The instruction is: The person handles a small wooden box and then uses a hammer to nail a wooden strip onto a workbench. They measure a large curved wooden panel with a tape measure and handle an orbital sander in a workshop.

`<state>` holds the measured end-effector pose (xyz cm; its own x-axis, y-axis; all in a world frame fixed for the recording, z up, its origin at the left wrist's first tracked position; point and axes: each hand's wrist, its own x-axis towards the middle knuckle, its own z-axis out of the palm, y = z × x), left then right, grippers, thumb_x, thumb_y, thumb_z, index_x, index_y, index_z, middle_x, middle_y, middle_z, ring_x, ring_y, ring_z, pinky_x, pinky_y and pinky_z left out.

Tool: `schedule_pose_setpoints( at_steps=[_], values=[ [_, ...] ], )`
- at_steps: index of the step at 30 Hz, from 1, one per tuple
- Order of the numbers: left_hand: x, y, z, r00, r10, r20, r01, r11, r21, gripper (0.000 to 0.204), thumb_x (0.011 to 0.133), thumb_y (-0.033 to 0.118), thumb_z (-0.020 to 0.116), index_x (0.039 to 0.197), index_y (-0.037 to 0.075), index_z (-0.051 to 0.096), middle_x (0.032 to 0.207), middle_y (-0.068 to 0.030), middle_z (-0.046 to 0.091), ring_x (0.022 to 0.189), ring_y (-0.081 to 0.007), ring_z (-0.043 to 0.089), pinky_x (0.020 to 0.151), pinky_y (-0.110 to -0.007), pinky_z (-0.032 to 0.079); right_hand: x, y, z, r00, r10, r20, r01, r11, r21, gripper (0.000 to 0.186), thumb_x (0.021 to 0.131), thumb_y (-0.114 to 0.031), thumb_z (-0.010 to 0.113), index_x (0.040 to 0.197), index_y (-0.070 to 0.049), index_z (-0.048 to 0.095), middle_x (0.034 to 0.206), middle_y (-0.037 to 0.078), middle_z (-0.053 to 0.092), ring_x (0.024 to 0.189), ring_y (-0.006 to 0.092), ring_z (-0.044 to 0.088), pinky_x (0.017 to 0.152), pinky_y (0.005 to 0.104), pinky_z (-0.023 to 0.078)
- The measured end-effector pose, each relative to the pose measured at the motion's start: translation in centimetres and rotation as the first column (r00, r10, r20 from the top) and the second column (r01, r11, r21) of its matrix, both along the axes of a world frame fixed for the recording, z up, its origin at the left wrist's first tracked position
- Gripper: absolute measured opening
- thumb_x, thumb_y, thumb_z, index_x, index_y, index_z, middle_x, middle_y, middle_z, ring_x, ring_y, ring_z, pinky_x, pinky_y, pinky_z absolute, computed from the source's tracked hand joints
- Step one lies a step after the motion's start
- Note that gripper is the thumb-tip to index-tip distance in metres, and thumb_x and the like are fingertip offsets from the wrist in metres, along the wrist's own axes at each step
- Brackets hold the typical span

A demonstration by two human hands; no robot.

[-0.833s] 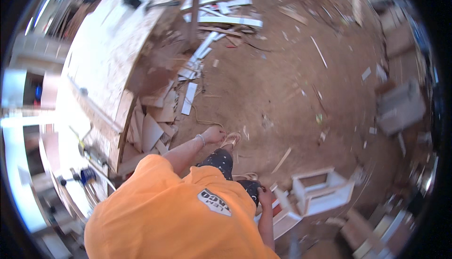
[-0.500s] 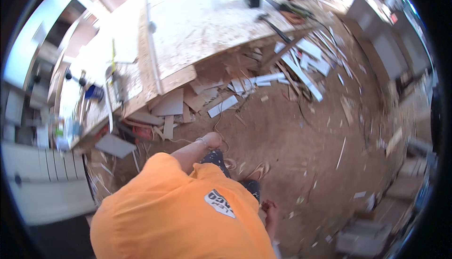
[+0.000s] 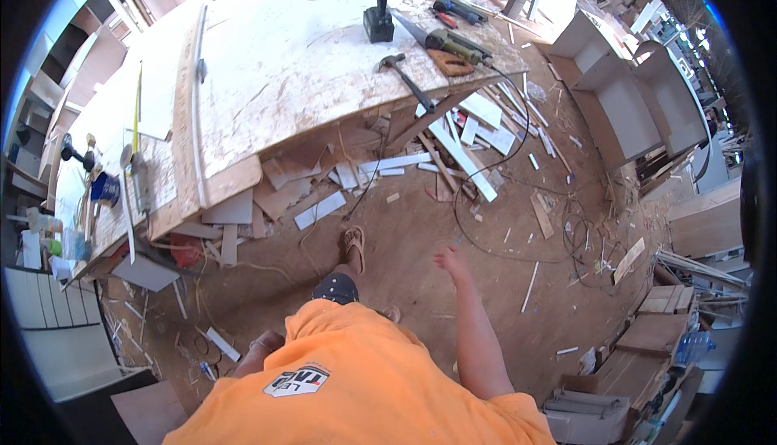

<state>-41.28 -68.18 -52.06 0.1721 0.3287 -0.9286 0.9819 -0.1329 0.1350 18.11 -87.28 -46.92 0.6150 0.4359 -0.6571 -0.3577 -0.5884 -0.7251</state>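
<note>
Claw hammer (image 3: 405, 79) lies handle-outward on the worktop (image 3: 299, 44), probably for easy reach, right grip (image 3: 453, 264) loose and empty, left grip (image 3: 269, 341) unclear.

Wears an orange shirt (image 3: 388, 388) and has one sandal (image 3: 354, 247) forward, beside a large bench (image 3: 283, 73). Holds the right hand (image 3: 452, 262) out above the brown floor (image 3: 405, 267), fingers loosely bent, and the left hand (image 3: 271, 339) low, close to the shirt, dark and hard to make out. On the bench, to be seen: an upright drill (image 3: 380, 26), a hammer (image 3: 412, 84) reaching past the edge, a saw (image 3: 451, 62) partly covered by a green tool (image 3: 461, 46). Below, white scraps (image 3: 465, 158).
</note>
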Motion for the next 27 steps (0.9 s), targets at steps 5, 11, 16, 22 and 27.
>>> schedule_pose_setpoints(
  at_steps=[5, 11, 16, 22, 27],
  values=[
    [12.9, 8.4, -4.7, 0.973, -0.031, 0.228, 0.021, 0.999, 0.049, 0.027, 0.085, 0.023, 0.065, 0.105, 0.008, 0.075, 0.103, -0.0175, 0.074, 0.096, -0.0344, 0.071, 0.085, -0.043, 0.055, 3.3, 13.3, 5.4, 0.98, 0.198, -0.017, -0.197, 0.979, 0.049, 0.025, 0.096, -0.012, 0.058, 0.117, 0.0, 0.065, 0.098, 0.01, 0.073, 0.086, 0.0168, 0.069, 0.076, 0.0323, 0.056],
    [33.2, 20.0, 2.5, 0.691, 0.278, 0.667, -0.518, 0.834, 0.189, 0.021, 0.088, 0.017, 0.061, 0.099, 0.006, 0.076, 0.1, -0.0183, 0.074, 0.097, -0.0331, 0.072, 0.086, -0.043, 0.055, 9.4, 24.8, 11.6, 0.636, 0.28, 0.719, -0.357, 0.933, -0.048, 0.02, 0.095, -0.008, 0.059, 0.113, -0.002, 0.065, 0.101, 0.01, 0.071, 0.092, 0.0211, 0.067, 0.083, 0.0338, 0.053],
    [40.4, 25.4, 12.7, 0.689, 0.153, 0.708, -0.429, 0.874, 0.229, 0.016, 0.079, 0.009, 0.063, 0.087, 0.007, 0.076, 0.09, -0.0164, 0.075, 0.087, -0.0305, 0.072, 0.08, -0.04, 0.055, 17.9, 34.4, 16.6, 0.322, 0.278, 0.905, -0.369, 0.917, -0.151, 0.027, 0.092, -0.015, 0.067, 0.116, -0.002, 0.063, 0.111, 0.018, 0.064, 0.105, 0.0343, 0.062, 0.093, 0.0447, 0.05],
    [34.1, 18.4, 9.7, 0.566, 0.558, 0.607, -0.782, 0.596, 0.181, 0.018, 0.075, 0.007, 0.066, 0.09, 0.007, 0.076, 0.092, -0.0175, 0.074, 0.09, -0.0323, 0.071, 0.082, -0.04, 0.055, 22.2, 41.8, 12.6, 0.1, 0.429, 0.898, -0.492, 0.806, -0.33, 0.031, 0.095, -0.02, 0.066, 0.117, 0.001, 0.061, 0.11, 0.025, 0.058, 0.106, 0.044, 0.056, 0.09, 0.0518, 0.047],
    [23.6, 4.1, 8.1, 0.45, 0.8, 0.397, -0.888, 0.353, 0.296, 0.022, 0.083, 0.013, 0.066, 0.101, 0.004, 0.075, 0.085, -0.0159, 0.073, 0.088, -0.0308, 0.07, 0.082, -0.039, 0.054, 23.5, 48.5, 11.8, 0.154, 0.461, 0.874, -0.522, 0.789, -0.324, 0.025, 0.094, -0.012, 0.063, 0.115, 0.002, 0.061, 0.11, 0.026, 0.056, 0.106, 0.0436, 0.055, 0.091, 0.0516, 0.045]
  ],
)
